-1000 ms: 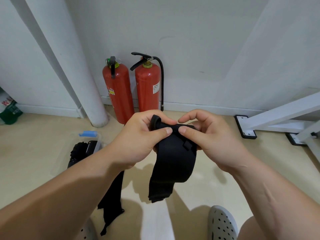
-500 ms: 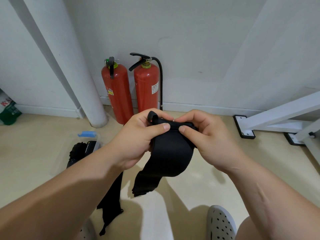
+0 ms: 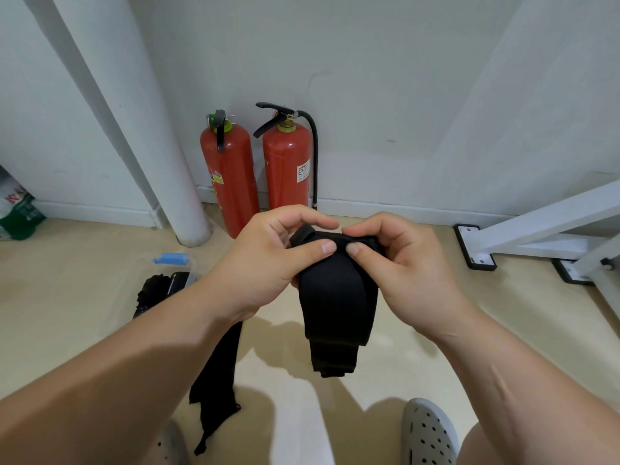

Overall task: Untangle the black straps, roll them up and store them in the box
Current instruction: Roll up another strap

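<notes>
Against the far wall stand two fire extinguishers [image 3: 231, 182]; left hand [image 3: 268, 263] and right hand [image 3: 402, 266] pinch the black strap [image 3: 335, 303], whose tail now hangs straighter.

Plain black, unpatterned, on the wide strap [image 3: 337, 297] and the second strap [image 3: 218, 374], against a pale beige floor [image 3: 67, 313]. Bright red on two fire extinguishers [image 3: 231, 182], with black handles [image 3: 273, 108], black hose [image 3: 314, 156], yellow-green collar [image 3: 228, 126], white labels [image 3: 303, 171]. White on wall [image 3: 385, 78], pipe [image 3: 161, 146] and metal frame [image 3: 553, 216]; black edging on its foot plates [image 3: 464, 227]. Blue clip [image 3: 171, 258] on a clear box [image 3: 194, 275]. Light grey clog [image 3: 427, 434] dotted with dark holes. Green and white on a bag [image 3: 18, 209].
</notes>
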